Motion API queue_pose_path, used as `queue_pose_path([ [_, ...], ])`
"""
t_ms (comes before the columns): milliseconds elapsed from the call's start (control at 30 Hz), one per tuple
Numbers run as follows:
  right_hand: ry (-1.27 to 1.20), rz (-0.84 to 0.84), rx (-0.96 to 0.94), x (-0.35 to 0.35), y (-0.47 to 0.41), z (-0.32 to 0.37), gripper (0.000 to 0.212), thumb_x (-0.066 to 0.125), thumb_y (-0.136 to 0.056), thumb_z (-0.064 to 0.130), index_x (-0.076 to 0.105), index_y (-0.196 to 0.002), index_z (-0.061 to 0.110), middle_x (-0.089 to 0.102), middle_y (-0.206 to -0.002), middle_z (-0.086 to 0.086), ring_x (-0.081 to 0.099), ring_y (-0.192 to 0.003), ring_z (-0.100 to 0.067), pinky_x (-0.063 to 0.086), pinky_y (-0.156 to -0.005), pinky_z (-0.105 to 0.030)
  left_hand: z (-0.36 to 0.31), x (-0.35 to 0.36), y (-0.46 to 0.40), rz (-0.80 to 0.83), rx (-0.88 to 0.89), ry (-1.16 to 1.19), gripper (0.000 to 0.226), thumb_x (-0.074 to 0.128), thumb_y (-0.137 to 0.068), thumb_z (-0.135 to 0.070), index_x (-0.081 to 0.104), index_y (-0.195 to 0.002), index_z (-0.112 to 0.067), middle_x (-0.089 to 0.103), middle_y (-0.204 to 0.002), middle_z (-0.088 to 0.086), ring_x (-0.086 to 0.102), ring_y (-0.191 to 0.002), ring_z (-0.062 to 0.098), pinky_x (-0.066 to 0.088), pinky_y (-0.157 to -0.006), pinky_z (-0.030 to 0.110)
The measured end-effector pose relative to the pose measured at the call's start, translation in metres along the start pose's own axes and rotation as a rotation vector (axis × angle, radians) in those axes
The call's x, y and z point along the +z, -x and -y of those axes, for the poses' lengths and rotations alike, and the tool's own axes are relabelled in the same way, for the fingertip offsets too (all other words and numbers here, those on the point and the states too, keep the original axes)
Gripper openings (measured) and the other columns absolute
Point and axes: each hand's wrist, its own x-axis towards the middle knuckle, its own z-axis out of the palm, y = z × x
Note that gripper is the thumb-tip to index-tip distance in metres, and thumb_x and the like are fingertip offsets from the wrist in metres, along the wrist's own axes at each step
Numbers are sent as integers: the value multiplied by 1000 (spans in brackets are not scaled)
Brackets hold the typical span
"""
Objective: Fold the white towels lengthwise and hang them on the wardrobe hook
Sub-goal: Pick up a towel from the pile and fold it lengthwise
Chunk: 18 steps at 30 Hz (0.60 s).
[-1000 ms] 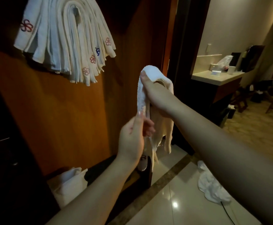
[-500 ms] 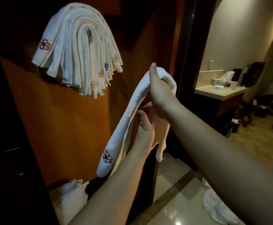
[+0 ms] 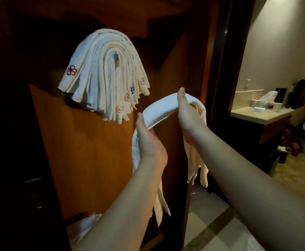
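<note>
While both hands hold it in front of the wooden wardrobe door [image 3: 93, 160], a folded white towel [image 3: 163, 110] arches between them, its ends hanging down on either side. The left hand [image 3: 149, 142] grips the lower-left part, fingers curled around it; the right hand [image 3: 188, 113] clasps the top, thumb pressed on the cloth. Up left, a fan of hung towels [image 3: 101, 78] drapes over the hook [image 3: 115, 57].
</note>
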Motion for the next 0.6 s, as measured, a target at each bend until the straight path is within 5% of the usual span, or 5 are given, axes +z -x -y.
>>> queue_pose_path([
  [67,-7,-10,-11,7,-6,-1,87,33,-96,74,35,-155,9,35,-159,-11,38,-143,-29,29,-115,-41,-14,0,-13,-69,35,83,40,57,-94,-52,58,-121,-23,61,-126,0,48,-126,11,27,-111,28],
  [167,-104,19,3,15,-15,-2,86,41,-93,76,38,-154,16,39,-158,-7,40,-142,-26,29,-115,-40,-38,-3,-27,-144,148,53,47,58,-95,-33,51,-140,-20,61,-134,4,52,-129,19,33,-117,37],
  [367,-283,70,-68,25,-34,8,72,60,-73,80,55,-128,33,59,-128,3,56,-118,-12,42,-105,-37,-84,-2,-53,-84,282,-217,52,55,-94,-38,47,-140,-15,54,-140,11,49,-132,25,37,-115,48],
  [533,-361,113,-104,36,-72,18,64,57,-84,73,55,-132,31,60,-136,-3,54,-129,-20,39,-111,-41,-124,3,-85,-68,340,-519,28,56,-91,-48,60,-112,-30,71,-103,0,65,-100,17,53,-78,38],
  [600,-344,148,-118,43,-93,23,69,52,-88,70,51,-139,24,54,-143,-7,50,-134,-21,35,-116,-42,-138,5,-106,-42,374,-675,43,56,-89,-52,60,-123,-25,71,-104,0,63,-98,17,49,-74,34],
])
